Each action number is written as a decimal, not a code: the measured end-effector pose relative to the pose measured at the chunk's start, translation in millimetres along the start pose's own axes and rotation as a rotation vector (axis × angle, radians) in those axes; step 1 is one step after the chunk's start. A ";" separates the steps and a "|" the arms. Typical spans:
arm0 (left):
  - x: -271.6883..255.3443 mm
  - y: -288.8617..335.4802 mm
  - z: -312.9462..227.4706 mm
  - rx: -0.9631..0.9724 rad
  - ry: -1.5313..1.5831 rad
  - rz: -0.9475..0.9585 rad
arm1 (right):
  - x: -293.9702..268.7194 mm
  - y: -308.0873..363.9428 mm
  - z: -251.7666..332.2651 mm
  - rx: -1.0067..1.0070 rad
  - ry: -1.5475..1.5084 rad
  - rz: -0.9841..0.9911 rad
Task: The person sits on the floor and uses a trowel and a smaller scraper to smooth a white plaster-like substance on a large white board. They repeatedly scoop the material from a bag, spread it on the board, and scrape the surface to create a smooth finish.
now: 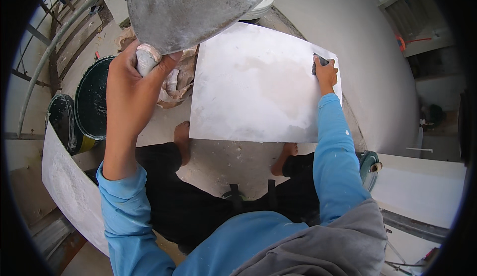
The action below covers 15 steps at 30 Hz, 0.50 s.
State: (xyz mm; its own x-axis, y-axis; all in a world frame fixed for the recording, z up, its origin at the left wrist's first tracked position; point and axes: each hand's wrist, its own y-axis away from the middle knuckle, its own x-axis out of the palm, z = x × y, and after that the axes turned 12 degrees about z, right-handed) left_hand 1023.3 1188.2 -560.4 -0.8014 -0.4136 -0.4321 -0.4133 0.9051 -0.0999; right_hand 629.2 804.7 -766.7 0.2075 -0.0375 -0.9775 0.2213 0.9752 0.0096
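My left hand (pixel 131 77) is raised at the upper left and wrapped round the whitish, plaster-crusted handle (pixel 147 59) of a trowel. The trowel's wide grey metal blade (pixel 194 10) tapers to a rounded tip on the right and is smeared with pale residue. Below and beyond it lies a large white board (pixel 238 87), its surface marked with beige and grey patches. At the board's far right corner, my right hand (pixel 326 72) grips a small dark block (pixel 317 66) against the surface. The block's exact kind is mostly hidden by my fingers.
Dark green buckets (pixel 92 97) stand on the left beside a curved metal rail (pixel 59 42). Crumpled brown paper (pixel 176 82) lies left of the board. White tubs (pixel 263 2) sit behind it. Another pale panel (pixel 74 191) leans at my left; my bare feet flank the board's near edge.
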 end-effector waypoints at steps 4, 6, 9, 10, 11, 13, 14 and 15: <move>-7.0 3.4 2.5 0.032 -0.046 -0.022 | 10.6 18.0 37.7 -0.158 0.026 -0.022; -6.9 1.3 9.5 0.126 -0.056 -0.049 | 17.3 50.1 81.1 -0.306 0.023 -0.001; 1.5 -5.1 19.4 0.225 -0.019 -0.059 | 30.4 96.5 122.5 -0.492 -0.003 0.044; 1.4 -4.9 19.8 0.212 -0.031 -0.064 | 28.9 116.9 135.2 -0.548 -0.012 0.075; -0.6 -3.0 19.2 0.198 -0.047 -0.071 | 31.8 133.3 146.4 -0.616 -0.013 0.080; -0.9 -2.9 22.3 0.196 -0.068 -0.077 | 29.1 163.2 156.7 -0.689 -0.032 0.136; -0.8 -3.1 24.0 0.205 -0.078 -0.081 | 28.4 177.9 160.2 -0.723 -0.028 0.151; -0.5 -3.4 24.8 0.215 -0.091 -0.086 | 28.3 191.7 163.4 -0.759 -0.028 0.167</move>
State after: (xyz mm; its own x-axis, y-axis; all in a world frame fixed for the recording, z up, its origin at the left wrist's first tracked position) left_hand 1035.9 1187.8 -582.1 -0.7208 -0.4880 -0.4922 -0.3690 0.8713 -0.3235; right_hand 833.2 954.9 -758.1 0.2068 0.1273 -0.9701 -0.5260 0.8505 -0.0006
